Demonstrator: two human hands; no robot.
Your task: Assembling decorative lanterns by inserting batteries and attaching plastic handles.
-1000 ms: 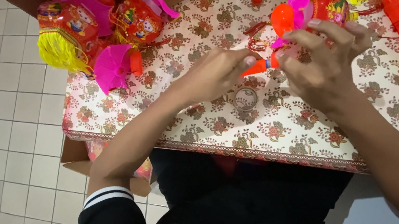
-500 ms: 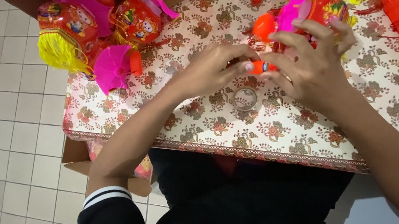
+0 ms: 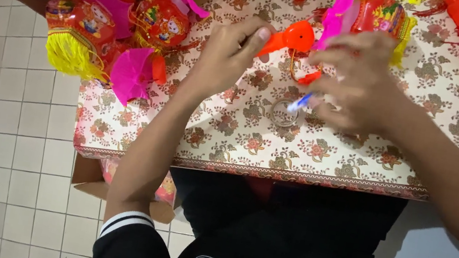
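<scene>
Glossy plastic toys over a matt patterned table cover

The orange handle (image 3: 290,37) pinched in the left hand (image 3: 226,55) looked like smooth, shiny moulded plastic, as did the thin pink fin (image 3: 339,8) above the right hand (image 3: 356,84). The lanterns (image 3: 161,19) heaped at the table's far left corner had glossy printed shells, translucent pink plastic petals and stringy yellow fringe (image 3: 72,55). The floral table cover (image 3: 324,153) seemed a matt cloth or paper sheet. A small ring (image 3: 284,114) near the table's middle glinted like metal. The floor tiles (image 3: 2,130) looked smooth and glazed.
</scene>
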